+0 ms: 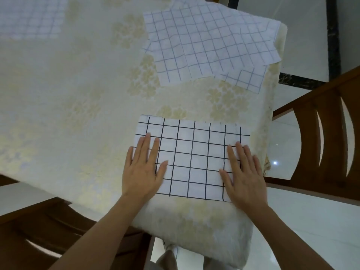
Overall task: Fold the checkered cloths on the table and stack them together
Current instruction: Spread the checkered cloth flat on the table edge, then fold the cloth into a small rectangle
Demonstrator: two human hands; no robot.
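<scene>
Where your left hand (143,168) lies: palm down on the left end of the cloth (192,158), fingers straight and slightly spread, pointing away from you. Its outer side hangs past the cloth's left edge onto the table (78,94). It grips nothing.
Right hand (243,176): palm down on the right end of the same cloth, fingers straight and close together, thumb angled toward the middle. It presses flat and pinches nothing.
Cloth: white with a bold black grid, lying as a flat rectangle at the table's near right corner, under both your hands. Its middle is bare between them.
Pile (210,45): several white cloths with a thinner blue-grey grid, overlapping loosely and askew at the far right of the table, well apart from the cloth you press. One corner reaches the table's right edge.
Far cloth (29,16): a blurred checkered piece at the far left of the table, cut by the frame.
Table: covered in cream fabric with a pale floral pattern.
Right chair (321,143): brown wood with a slotted back, just beside the table's right edge.
Left chair (39,230): brown wood, at the near left, below your left forearm.
Floor (311,230): pale glossy tiles, with a dark band at the upper right.
</scene>
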